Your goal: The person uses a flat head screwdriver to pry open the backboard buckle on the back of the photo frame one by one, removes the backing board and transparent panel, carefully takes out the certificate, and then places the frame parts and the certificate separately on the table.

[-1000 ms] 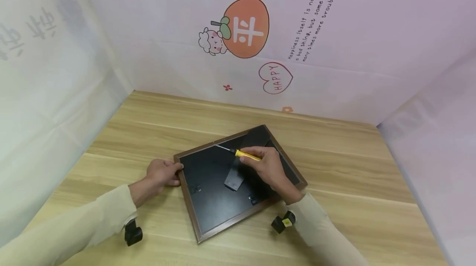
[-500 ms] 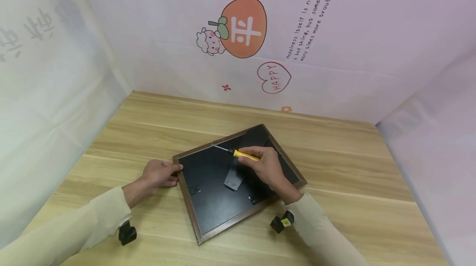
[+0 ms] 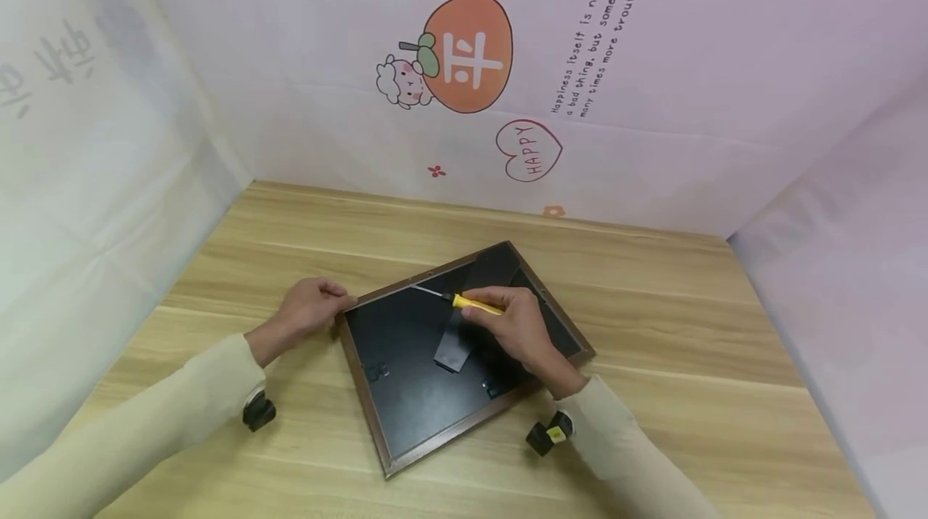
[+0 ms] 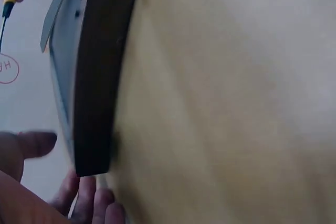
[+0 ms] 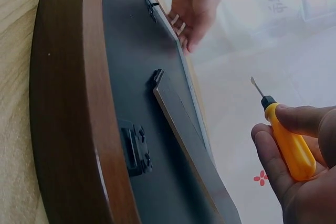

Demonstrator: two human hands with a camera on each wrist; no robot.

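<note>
- a pale wall sheet [image 3: 80,180] hangs at far left, bearing faint grey characters.
- a cream left sleeve [image 3: 145,414] reaches in, a black wrist camera [image 3: 258,412] strapped under its cuff.
- the left hand [image 3: 308,308] is at the frame's upper-left corner, not clenched: in the left wrist view its thumb stands clear and its loosely bent fingers lie by the corner, though that view is dim and it is hard to say how firmly they touch.
- the brown picture frame [image 3: 370,402] lies back side up on the table, turned at an angle, its black backboard [image 3: 420,398] showing inside the rim.
- a small black metal fitting [image 3: 377,372] sits near the left rim, and a second metal fitting [image 3: 491,388] near the lower rim.
- a dark easel strut [image 3: 459,344] slants across the backboard, partly behind the right hand.
- a yellow-handled screwdriver [image 3: 460,301] points leftward; in the head view its tip overlies the inner edge of the far rim.
- the right hand [image 3: 518,325] pinches that yellow handle between thumb and fingers, above the backboard.
- a red heart print [image 3: 529,150] shows on the back wall beyond.
- a second wrist camera [image 3: 548,433] hangs by the right cuff.
- a cream right sleeve [image 3: 631,446] comes in from the lower edge.
- the wood-grain table [image 3: 689,325] extends rightward.
</note>
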